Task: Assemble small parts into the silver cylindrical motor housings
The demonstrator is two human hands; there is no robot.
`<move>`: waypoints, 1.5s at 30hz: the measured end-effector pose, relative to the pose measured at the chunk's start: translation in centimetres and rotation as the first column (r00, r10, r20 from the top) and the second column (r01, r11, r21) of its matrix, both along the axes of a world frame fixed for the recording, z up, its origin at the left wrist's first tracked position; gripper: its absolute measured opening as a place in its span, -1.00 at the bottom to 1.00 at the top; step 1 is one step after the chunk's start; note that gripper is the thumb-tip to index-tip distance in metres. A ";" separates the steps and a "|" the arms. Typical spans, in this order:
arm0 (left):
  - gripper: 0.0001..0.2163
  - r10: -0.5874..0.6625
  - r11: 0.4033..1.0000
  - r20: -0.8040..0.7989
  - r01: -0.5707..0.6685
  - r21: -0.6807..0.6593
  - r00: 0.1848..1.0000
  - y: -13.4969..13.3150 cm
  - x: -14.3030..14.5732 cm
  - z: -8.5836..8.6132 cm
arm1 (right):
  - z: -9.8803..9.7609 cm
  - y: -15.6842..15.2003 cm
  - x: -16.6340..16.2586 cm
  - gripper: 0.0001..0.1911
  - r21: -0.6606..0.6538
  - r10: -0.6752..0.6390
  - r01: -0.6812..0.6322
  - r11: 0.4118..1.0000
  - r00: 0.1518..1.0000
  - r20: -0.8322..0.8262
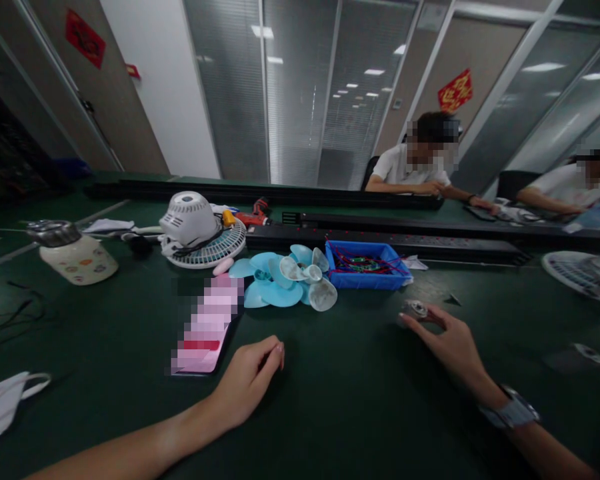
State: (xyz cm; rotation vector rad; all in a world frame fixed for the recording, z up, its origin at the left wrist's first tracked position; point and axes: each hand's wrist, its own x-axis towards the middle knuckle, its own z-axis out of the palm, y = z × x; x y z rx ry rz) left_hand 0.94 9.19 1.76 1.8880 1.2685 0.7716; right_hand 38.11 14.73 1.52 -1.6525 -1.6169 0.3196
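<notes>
Two bare hands rest on a dark green table (pixel 350 400), the right one at a small round metal part (pixel 416 309).

The right hand (pixel 450 343), a watch (pixel 511 412) on its wrist, reaches forward with thumb and fingertips pinching the small part, which sits on the table just in front of a blue plastic tray (pixel 365 267) of red wiring. The left hand (pixel 250 380) lies loosely curled on the table, holding nothing, just beside a blurred pink phone (pixel 207 327). Beyond the phone lies a pile of light blue and clear fan blades (pixel 285 277), and behind them a white desk fan (pixel 197 230) face down on its grille. A cream bottle (pixel 77 257) stands far left, a face mask (pixel 3 403) lies at the near left edge. Two other people sit at the far right, behind a black rail.
</notes>
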 end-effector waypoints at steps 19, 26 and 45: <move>-0.80 -0.172 0.978 0.057 0.164 0.131 0.983 -0.1 3.6 1.1 | 0.4 -6.5 -13.0 -0.60 -0.177 0.564 -0.606 0.775 0.791 -0.236; -0.87 -0.201 0.977 0.025 0.198 0.085 0.979 0.4 4.3 2.1 | 0.4 -6.5 -13.0 -0.59 -0.198 0.541 -0.586 0.786 0.806 -0.239; -0.83 -0.053 0.997 -0.197 0.062 0.042 0.979 0.6 0.3 -1.8 | 0.7 -6.7 -13.2 -0.57 -0.219 0.534 -0.592 0.776 0.800 -0.273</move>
